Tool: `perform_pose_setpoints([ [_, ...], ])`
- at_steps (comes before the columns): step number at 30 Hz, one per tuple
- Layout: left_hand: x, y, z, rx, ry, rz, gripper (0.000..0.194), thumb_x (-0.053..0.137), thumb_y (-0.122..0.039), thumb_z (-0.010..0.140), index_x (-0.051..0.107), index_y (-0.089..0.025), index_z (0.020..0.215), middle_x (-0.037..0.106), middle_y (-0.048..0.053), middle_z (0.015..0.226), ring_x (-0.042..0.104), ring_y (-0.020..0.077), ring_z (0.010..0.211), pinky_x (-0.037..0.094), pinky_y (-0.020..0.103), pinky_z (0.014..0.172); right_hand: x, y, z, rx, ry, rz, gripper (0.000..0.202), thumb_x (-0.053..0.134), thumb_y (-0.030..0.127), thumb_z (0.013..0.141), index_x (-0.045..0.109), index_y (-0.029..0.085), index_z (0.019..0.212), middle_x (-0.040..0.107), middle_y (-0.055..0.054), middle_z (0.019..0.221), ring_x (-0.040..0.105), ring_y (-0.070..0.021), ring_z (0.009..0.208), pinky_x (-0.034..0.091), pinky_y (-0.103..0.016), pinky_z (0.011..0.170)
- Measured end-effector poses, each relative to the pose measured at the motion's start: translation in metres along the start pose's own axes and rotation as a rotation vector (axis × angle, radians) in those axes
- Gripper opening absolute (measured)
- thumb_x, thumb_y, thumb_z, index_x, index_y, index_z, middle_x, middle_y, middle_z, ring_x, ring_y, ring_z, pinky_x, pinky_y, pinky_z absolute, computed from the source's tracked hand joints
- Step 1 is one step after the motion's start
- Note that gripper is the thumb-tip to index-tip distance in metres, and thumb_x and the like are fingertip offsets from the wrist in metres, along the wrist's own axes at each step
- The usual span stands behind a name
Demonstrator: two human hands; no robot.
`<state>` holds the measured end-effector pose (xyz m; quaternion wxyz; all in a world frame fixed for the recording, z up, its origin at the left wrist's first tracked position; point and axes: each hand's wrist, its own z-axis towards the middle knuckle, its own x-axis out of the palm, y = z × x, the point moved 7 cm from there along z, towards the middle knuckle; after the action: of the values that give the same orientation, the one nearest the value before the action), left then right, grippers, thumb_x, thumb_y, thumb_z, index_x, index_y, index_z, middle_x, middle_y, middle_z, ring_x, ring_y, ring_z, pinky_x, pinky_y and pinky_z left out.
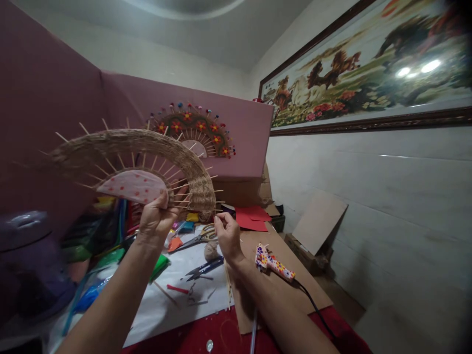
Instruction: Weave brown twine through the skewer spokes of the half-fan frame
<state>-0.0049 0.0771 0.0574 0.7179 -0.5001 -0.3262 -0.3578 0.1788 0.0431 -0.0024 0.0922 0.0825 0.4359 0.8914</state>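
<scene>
My left hand (pixel 160 219) holds up a half-round fan frame made of thin sticks, gripping it at the pale, red-spotted half disc (pixel 134 186). A broad band of woven brown twine (pixel 201 189) arcs across the sticks, whose tips poke out beyond it. At the band's lower right end is my right hand (pixel 227 233), thumb and finger pinched together close to a stick tip. Whatever lies in that pinch is too small to make out. Below the fan, scissors (pixel 201 238) and a ball of twine (pixel 211 251) lie on white paper.
A flowered glue gun (pixel 273 263) rests on brown cardboard (pixel 254 305) at right, its black cord trailing forward. Snips (pixel 204 268) and scraps lie on the paper. Red sheets (pixel 252 218) lie behind. A finished-looking decorated fan (pixel 197 130) hangs on the pink panel (pixel 239 128).
</scene>
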Motion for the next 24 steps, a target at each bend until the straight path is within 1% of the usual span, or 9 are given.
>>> perform_pose_setpoints([
  [2,-0.003,0.008,0.000,-0.085,-0.035,-0.067,0.022,0.042,-0.010,0.087,0.062,-0.015,0.094,0.071,0.009,0.090,0.064,0.0254,0.095,0.051,0.047,0.085,-0.001,0.004,-0.001,-0.049,0.007,-0.086,0.021,0.047,0.035,0.083,0.056,0.017,0.078,0.049,0.004,0.062,0.043,-0.0090,0.056,0.034,-0.020,0.052],
  [3,-0.003,0.012,0.000,-0.124,-0.034,-0.104,0.022,0.042,-0.011,0.087,0.062,-0.014,0.095,0.071,0.010,0.092,0.064,0.0262,0.096,0.050,0.048,0.086,-0.002,0.004,-0.002,-0.065,0.009,-0.117,0.021,0.046,0.035,0.084,0.057,0.017,0.079,0.049,0.004,0.062,0.043,-0.0092,0.057,0.034,-0.020,0.053],
  [6,-0.003,0.017,0.000,-0.166,-0.012,-0.164,0.022,0.042,-0.011,0.088,0.063,-0.013,0.094,0.070,0.011,0.096,0.063,0.0273,0.099,0.047,0.050,0.089,-0.005,0.004,-0.008,-0.091,0.001,-0.190,0.021,0.046,0.034,0.085,0.058,0.017,0.083,0.051,0.003,0.062,0.044,-0.0097,0.056,0.035,-0.021,0.054],
  [11,-0.007,0.023,0.003,-0.194,0.016,-0.158,0.023,0.040,-0.014,0.089,0.063,-0.013,0.090,0.070,0.012,0.093,0.063,0.0265,0.100,0.046,0.050,0.091,-0.015,0.010,-0.015,-0.161,-0.018,-0.277,0.019,0.048,0.031,0.085,0.061,0.017,0.086,0.060,-0.001,0.071,0.053,-0.0124,0.064,0.040,-0.023,0.061],
  [15,-0.007,0.024,0.001,-0.167,-0.030,-0.106,0.024,0.043,-0.013,0.087,0.061,-0.014,0.072,0.071,0.008,0.078,0.064,0.0266,0.096,0.046,0.050,0.091,-0.020,0.012,-0.014,-0.189,-0.002,-0.242,0.018,0.050,0.031,0.084,0.062,0.017,0.086,0.062,-0.002,0.072,0.055,-0.0125,0.064,0.042,-0.023,0.061],
  [17,-0.004,0.024,-0.002,-0.159,-0.036,-0.088,0.025,0.044,-0.012,0.086,0.059,-0.014,0.065,0.070,0.007,0.073,0.064,0.0271,0.095,0.047,0.051,0.090,-0.020,0.011,-0.012,-0.180,0.001,-0.199,0.019,0.050,0.031,0.084,0.062,0.017,0.088,0.063,-0.002,0.074,0.055,-0.0123,0.064,0.043,-0.023,0.061],
  [20,0.003,0.024,-0.006,-0.150,-0.018,-0.069,0.026,0.044,-0.010,0.085,0.059,-0.013,0.064,0.070,0.008,0.075,0.064,0.0278,0.094,0.048,0.052,0.087,-0.021,0.008,-0.009,-0.145,-0.005,-0.136,0.022,0.050,0.033,0.084,0.063,0.016,0.090,0.063,-0.002,0.074,0.055,-0.0117,0.063,0.043,-0.022,0.059],
  [24,0.002,0.024,-0.008,-0.160,-0.048,-0.058,0.023,0.046,-0.006,0.082,0.060,-0.013,0.065,0.069,0.007,0.070,0.065,0.0288,0.092,0.049,0.053,0.085,-0.028,0.009,-0.005,-0.114,-0.032,-0.167,0.023,0.052,0.036,0.082,0.063,0.016,0.082,0.061,0.000,0.067,0.051,-0.0105,0.058,0.041,-0.021,0.055],
])
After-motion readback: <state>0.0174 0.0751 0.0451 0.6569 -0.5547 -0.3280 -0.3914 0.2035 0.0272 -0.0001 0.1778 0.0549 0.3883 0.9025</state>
